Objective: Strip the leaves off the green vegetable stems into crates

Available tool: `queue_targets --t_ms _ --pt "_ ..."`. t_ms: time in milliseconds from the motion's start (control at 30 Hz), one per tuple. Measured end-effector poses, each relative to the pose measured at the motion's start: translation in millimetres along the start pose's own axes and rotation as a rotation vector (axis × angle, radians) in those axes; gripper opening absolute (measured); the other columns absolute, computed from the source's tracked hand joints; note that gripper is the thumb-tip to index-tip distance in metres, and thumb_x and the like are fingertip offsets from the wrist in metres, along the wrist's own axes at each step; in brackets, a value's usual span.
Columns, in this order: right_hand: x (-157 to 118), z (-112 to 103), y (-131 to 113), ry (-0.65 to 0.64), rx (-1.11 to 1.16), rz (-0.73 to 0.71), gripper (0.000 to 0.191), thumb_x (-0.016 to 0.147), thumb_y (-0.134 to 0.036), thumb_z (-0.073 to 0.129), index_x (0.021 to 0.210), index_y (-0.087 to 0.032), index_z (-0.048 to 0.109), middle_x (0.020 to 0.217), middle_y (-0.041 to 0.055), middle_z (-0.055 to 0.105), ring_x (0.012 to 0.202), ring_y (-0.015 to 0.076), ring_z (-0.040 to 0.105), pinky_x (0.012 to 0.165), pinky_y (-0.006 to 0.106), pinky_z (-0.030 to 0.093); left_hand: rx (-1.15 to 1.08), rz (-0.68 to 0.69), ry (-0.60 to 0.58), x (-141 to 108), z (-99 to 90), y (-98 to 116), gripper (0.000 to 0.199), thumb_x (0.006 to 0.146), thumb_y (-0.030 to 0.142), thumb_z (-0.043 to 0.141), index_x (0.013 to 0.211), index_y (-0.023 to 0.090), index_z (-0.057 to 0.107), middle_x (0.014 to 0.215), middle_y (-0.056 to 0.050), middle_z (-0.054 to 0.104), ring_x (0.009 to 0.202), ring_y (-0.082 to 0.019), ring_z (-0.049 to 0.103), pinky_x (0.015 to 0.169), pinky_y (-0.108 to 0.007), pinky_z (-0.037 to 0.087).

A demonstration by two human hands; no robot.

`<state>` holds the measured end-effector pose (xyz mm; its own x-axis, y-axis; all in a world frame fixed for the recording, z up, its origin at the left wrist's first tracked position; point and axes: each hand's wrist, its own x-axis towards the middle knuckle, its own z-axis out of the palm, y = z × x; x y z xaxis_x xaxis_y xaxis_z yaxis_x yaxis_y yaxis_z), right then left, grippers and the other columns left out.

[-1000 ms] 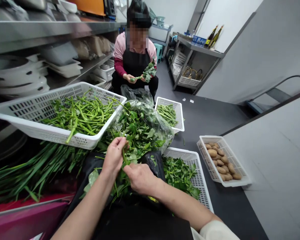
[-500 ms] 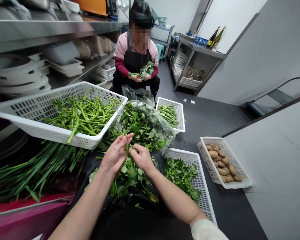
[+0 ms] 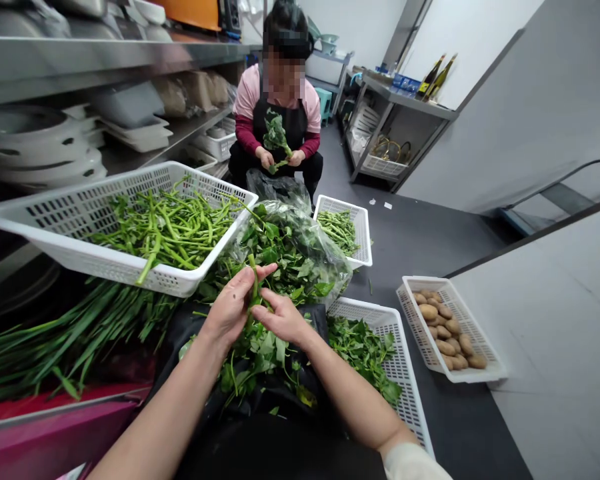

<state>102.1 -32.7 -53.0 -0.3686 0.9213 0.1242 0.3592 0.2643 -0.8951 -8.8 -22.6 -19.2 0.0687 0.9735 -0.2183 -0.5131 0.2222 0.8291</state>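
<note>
Left hand (image 3: 233, 300) of mine grasps a slender green stem (image 3: 255, 288), its tip poking up, above loose flat green leaves (image 3: 263, 353). Right hand (image 3: 283, 319) sits lower at the stem; whether it grips, I can't quite tell. Ahead-left stands a white slotted plastic basket (image 3: 115, 263) of green stalks (image 3: 180, 230).

Off-white sleeve (image 3: 414, 460), black lap covering (image 3: 260, 445).
To the right of the lap covering, the sleeve ends near the elbow in a plain edge; from there the right forearm (image 3: 355, 387) is bare, as is the right hand (image 3: 281, 320). To the left of the lap covering, the left forearm (image 3: 175, 393) is bare as far as it shows, and the left hand (image 3: 230, 307) bears a small spot near the thumb. Whether the covering is an apron cannot be told.
</note>
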Motion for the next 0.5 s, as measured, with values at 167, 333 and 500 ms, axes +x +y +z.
queue_targets --t_ms 167,333,500 --pt "-33 27 19 0.113 -0.146 0.047 0.031 0.085 -0.033 0.038 0.058 -0.020 0.045 0.052 -0.0027 0.044 0.050 0.0102 0.041 0.053 0.021 0.034 -0.154 0.122 0.179 8 0.9 17 0.023 0.081 0.038 0.060 0.069 0.019 0.055 0.050 0.005 0.057 0.079 -0.017 0.067 0.089 -0.038 0.047" --pt "-37 16 16 0.308 0.097 0.186 0.022 0.085 -0.031 0.037 0.070 -0.020 0.049 0.057 -0.0023 0.054 0.050 0.0113 0.047 0.054 0.023 0.039 -0.287 0.127 0.152 13 3.8 34 0.022 0.085 0.035 0.055 0.070 0.020 0.054 0.049 0.008 0.051 0.061 -0.009 0.062 0.071 -0.024 0.052" --pt "1 -5 -18 0.267 0.148 0.067 0.027 0.082 -0.033 0.048 0.105 -0.021 0.050 0.095 0.0019 0.061 0.059 0.0099 0.051 0.053 0.021 0.041 -0.270 0.184 0.097 15 11.0 19 0.021 0.081 0.036 0.060 0.069 0.019 0.056 0.054 0.004 0.058 0.083 -0.015 0.066 0.080 -0.026 0.050"
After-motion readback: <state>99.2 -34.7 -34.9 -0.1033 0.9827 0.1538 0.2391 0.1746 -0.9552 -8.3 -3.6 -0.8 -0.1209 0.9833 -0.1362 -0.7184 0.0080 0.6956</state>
